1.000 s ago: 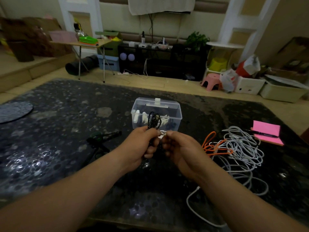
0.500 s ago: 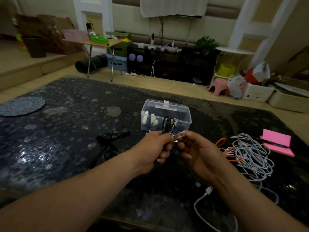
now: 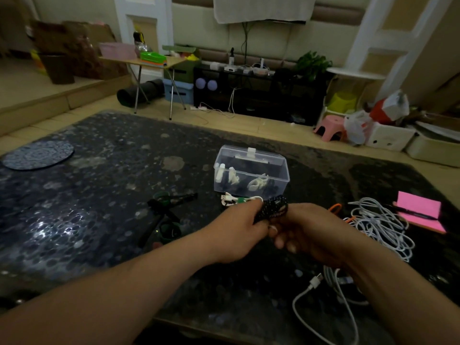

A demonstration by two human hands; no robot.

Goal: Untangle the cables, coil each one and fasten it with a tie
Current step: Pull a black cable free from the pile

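A coiled black speckled cable is held over the dark table between both hands. My left hand grips its left side, fingers curled round it. My right hand holds the right side from below, fingers curled. A tangle of white cables mixed with an orange cable lies to the right. A small coiled white cable with a green tie lies in front of the clear plastic box of ties. A white cable end with a plug trails near my right forearm.
Dark-handled scissors and green-tied black items lie left of my hands. A pink notepad with a pen sits at the far right. A round grey mat lies at the table's far left. The table's front edge runs below my arms.
The black coil has tilted from upright to lying sideways between the hands. Both hands have dropped slightly toward me and the camera has shifted left.
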